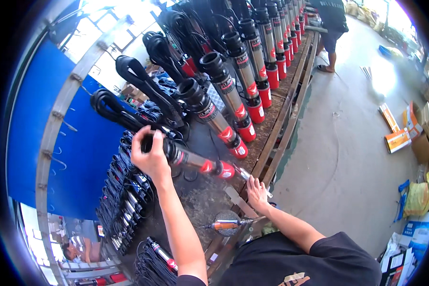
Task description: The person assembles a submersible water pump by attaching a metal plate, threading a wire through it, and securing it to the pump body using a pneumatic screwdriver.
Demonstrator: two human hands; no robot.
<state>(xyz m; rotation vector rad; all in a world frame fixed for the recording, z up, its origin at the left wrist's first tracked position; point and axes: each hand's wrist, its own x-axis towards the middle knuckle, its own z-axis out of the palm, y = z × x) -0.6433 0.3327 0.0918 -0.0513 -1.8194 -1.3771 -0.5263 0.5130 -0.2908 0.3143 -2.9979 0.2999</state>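
Note:
My left hand (150, 155) is closed round the black top end of a pump (190, 162) with a silver barrel and a red end. The pump stands among others on the bench, slightly blurred. Close to its red end, my right hand (257, 194) is closed on a slim silvery tool (243, 173); its exact kind is hard to make out. Just beyond my left hand stands another pump (209, 117) of the same sort. A flat metal strip (239, 202) lies on the bench near my right hand, and an orange-handled tool (225, 224) rests on a round grey piece.
Similar pumps (245, 71) stand in rows along the workbench (195, 195). Coiled black cables (145, 88) hang to the left, with bundled cables (121, 190) below them. The bench has a metal edge rail (283, 128). A person (332, 28) stands at the far end; boxes (398, 139) lie on the right floor.

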